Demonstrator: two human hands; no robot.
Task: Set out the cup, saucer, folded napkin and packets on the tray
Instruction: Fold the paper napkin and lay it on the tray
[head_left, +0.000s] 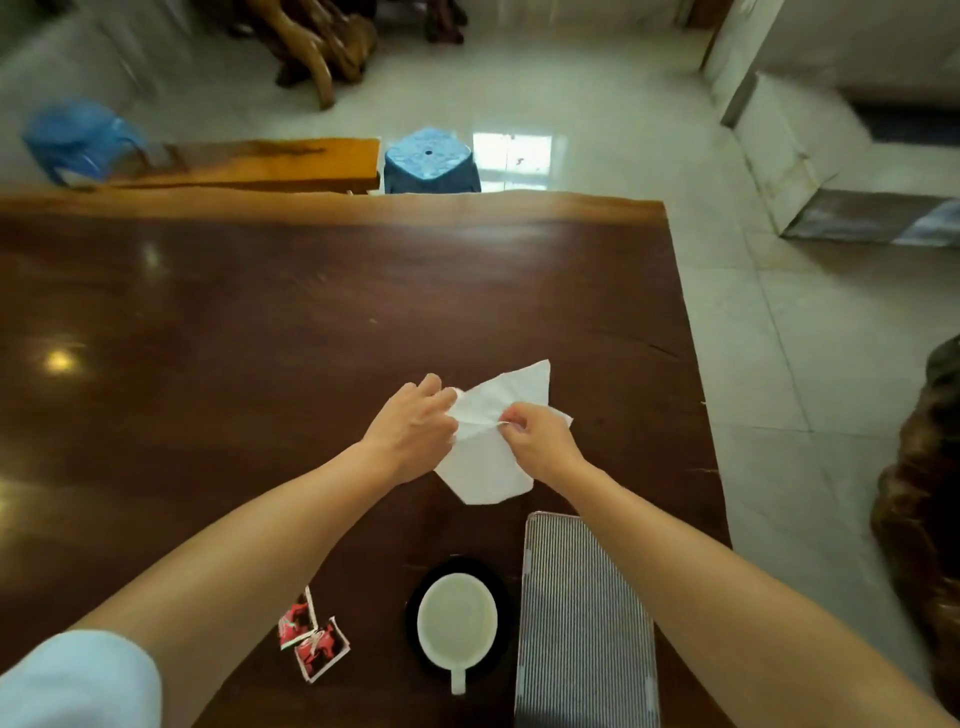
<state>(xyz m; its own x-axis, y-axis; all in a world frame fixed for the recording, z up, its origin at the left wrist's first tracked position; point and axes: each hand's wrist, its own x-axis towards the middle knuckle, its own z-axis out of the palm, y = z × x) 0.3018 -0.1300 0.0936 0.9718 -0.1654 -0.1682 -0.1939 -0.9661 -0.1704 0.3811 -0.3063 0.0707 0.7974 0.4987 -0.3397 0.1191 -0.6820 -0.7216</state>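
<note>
Both of my hands are pinched on the white paper napkin out in the middle of the dark wooden table, my left hand gripping its left edge and my right hand nipping a crease near the centre, so I judge the fold only half made: the sheet looks thin, crumpled and lopsided. Nearer me, the striped tray holds nothing yet, with the pale cup on its black saucer just beside it and the two red packets further left, all left to place.
</note>
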